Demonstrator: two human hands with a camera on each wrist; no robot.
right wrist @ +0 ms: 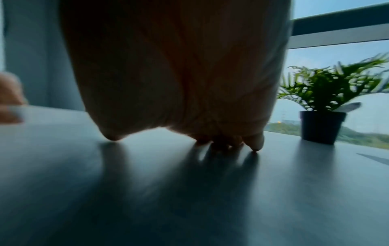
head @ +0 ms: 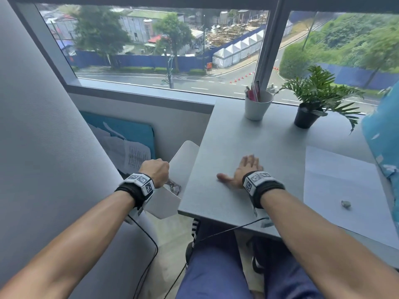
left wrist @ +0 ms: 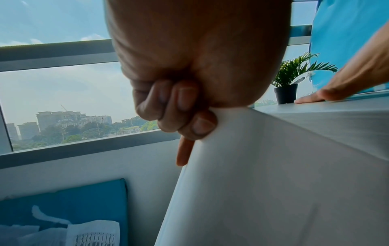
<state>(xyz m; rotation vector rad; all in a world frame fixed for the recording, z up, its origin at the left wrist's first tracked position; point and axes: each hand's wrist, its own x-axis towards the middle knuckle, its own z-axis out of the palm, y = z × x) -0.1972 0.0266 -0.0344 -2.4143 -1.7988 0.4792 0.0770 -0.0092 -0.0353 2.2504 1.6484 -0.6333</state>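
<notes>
White sheet (head: 186,156) gripped by left hand (head: 155,172) fingers (left wrist: 185,99) | right hand (head: 245,169) flat, released, on desk (head: 237,134) | cup (head: 257,110), plant (head: 312,98) beyond

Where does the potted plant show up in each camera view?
Head: potted plant at far right of the table, near the window.
Left wrist: potted plant right of centre, beyond the right hand.
Right wrist: potted plant at the right edge.
Shared landmark: the table.

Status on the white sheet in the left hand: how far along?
Done: a second sheet already lies on the table. In hand: left hand grips the white sheet off the table's left edge; right hand lies flat on the tabletop. Left: probably laying it down.
</notes>
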